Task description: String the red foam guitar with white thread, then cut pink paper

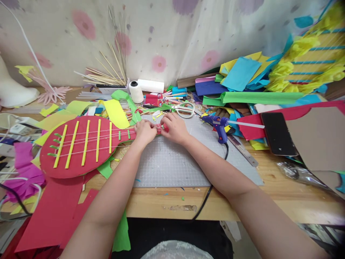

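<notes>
A red paper lute (78, 162) lies on the left of the table, its neck pointing right. Yellow strips cross its body, green pieces sit at its left end and on the neck, and white strings (88, 138) run lengthwise. My left hand (146, 130) is closed over the neck near its right end, fingertips pressed down. At the tip of the neck, my right hand (174, 128) is closed in a pinch, with white thread showing between both hands. What exactly lies inside each pinch is partly hidden by the fingers.
Under the hands is a grey cutting mat (172, 169). Scissors (185, 109), a thread spool (136, 92), a blue glue gun (219, 126) with its cord, a metal ruler (242, 151) and a phone (279, 133) surround it. Coloured paper is piled on both sides.
</notes>
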`<state>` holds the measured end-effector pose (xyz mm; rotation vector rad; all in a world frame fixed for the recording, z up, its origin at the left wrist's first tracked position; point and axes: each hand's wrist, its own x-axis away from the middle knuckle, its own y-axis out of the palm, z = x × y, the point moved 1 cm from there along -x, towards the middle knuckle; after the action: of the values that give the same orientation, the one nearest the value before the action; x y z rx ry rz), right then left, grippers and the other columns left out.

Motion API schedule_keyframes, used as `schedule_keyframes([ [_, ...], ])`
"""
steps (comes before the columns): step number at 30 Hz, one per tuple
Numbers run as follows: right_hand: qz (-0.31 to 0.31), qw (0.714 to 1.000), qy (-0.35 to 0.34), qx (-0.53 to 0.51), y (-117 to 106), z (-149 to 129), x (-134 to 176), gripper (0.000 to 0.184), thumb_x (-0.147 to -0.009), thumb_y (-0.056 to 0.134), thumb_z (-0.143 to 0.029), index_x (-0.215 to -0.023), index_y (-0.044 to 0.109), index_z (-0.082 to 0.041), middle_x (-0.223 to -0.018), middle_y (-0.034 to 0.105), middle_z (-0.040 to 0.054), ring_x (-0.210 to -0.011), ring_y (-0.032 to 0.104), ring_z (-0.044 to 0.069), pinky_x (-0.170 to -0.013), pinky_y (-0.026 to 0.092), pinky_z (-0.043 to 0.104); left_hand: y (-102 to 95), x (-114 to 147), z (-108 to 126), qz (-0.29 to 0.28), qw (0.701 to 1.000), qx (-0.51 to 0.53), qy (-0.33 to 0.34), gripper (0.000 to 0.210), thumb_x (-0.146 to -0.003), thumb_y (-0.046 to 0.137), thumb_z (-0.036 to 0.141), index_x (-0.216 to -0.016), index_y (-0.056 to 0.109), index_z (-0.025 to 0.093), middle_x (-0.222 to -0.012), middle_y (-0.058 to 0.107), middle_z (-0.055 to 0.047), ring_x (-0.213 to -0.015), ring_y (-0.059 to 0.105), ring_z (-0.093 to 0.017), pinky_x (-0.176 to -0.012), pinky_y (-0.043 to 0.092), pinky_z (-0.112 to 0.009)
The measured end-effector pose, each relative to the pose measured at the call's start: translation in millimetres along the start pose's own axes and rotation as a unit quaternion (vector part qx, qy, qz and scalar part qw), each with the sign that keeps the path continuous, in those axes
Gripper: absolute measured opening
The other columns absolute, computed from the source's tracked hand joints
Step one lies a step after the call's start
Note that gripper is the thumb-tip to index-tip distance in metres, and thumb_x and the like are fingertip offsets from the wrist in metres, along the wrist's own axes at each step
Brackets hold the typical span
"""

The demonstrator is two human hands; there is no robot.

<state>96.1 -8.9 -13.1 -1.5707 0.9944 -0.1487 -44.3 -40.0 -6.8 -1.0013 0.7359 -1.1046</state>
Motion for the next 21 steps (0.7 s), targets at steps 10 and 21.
schedule_keyframes([
  [10, 0.006, 0.999, 0.052, 0.001, -0.7, 4.6, -1.5, 0.013, -0.081, 0.050, -0.022, -0.086, 0.061, -0.018, -0.098, 0.063, 0.0109, -0.095, 0.051, 0.024, -0.078, 0.038, 0.034, -1.7, 3.2, 1.9, 0.007, 1.000, 0.001, 0.001, 0.017, -0.080, 0.053, 0.031, -0.078, 0.068, 0.023, -0.116, 0.064, -0.007, -0.116, 0.051, -0.029, -0.100, 0.034, -0.043],
  [21, -0.035, 0.971, 0.144, -0.190, -13.0, 11.9, -1.9, 0.035, -0.072, 0.047, -0.012, -0.105, 0.057, -0.017, -0.104, 0.065, 0.0070, -0.080, 0.057, 0.016, -0.070, 0.040, 0.028, -1.3, 3.0, 2.1, 0.000, 1.000, 0.001, 0.004, 0.020, -0.082, 0.051, 0.031, -0.079, 0.069, 0.021, -0.113, 0.065, -0.008, -0.115, 0.051, -0.029, -0.098, 0.035, -0.043],
])
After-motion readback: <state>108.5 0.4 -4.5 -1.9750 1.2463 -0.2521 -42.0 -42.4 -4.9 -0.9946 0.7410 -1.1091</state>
